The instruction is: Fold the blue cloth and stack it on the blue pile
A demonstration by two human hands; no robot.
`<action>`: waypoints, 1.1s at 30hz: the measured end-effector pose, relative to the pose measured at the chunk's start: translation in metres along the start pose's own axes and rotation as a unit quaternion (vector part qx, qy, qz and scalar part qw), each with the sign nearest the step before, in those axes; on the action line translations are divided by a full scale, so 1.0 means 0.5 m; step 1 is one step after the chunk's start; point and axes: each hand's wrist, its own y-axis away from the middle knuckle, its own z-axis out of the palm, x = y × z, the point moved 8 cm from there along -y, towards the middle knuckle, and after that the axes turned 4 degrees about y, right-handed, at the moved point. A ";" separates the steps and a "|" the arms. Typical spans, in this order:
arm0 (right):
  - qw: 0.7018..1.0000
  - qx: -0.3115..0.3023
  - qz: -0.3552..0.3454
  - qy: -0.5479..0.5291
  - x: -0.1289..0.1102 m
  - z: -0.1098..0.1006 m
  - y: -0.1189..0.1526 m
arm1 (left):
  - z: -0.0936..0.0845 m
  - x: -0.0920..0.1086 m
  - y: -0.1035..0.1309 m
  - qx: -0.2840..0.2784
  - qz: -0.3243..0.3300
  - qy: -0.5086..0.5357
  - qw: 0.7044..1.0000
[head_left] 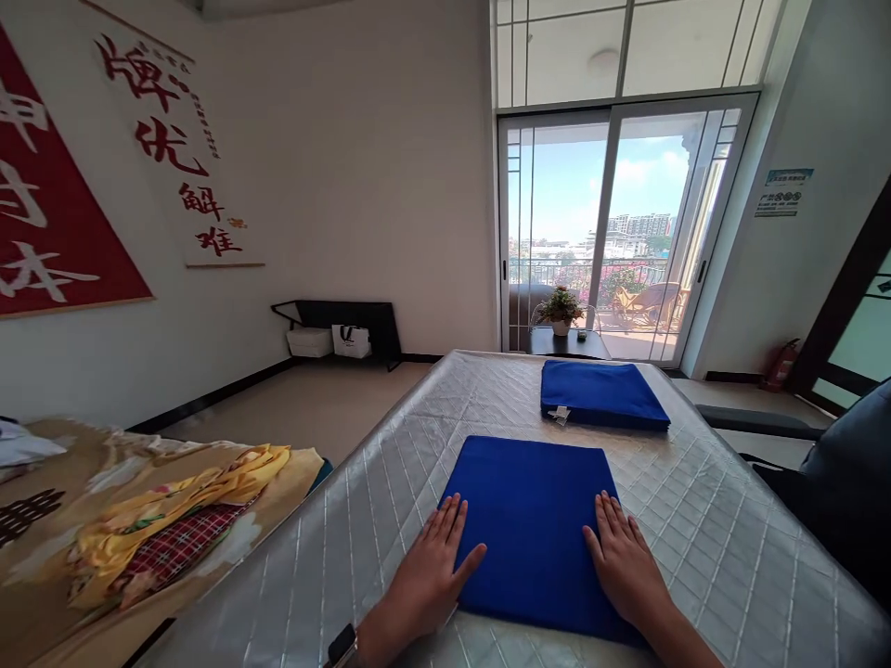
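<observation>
At the lower centre of the frame, the left hand point(435, 566), a watch point(342, 642) on its wrist, lies palm down along the left edge of the near blue cloth point(535, 529), fingers together towards the upper right and thumb spread wide over the fabric. The right hand point(626, 557) rests flat on the right edge, fingers pointing to the upper left, thumb a little apart. Neither grips anything. The cloth lies folded between them, both about equally near; it looks almost square, so I cannot tell a long axis. It sits on a silver quilted cover point(730, 520). Beyond, right of centre, a second blue cloth point(602, 390) lies folded, apart from both hands, nearer the right.
</observation>
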 end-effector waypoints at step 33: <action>0.996 -0.061 0.019 -0.056 -0.024 -0.011 0.136 | 0.059 0.320 -0.001 -0.063 0.294 0.106 0.948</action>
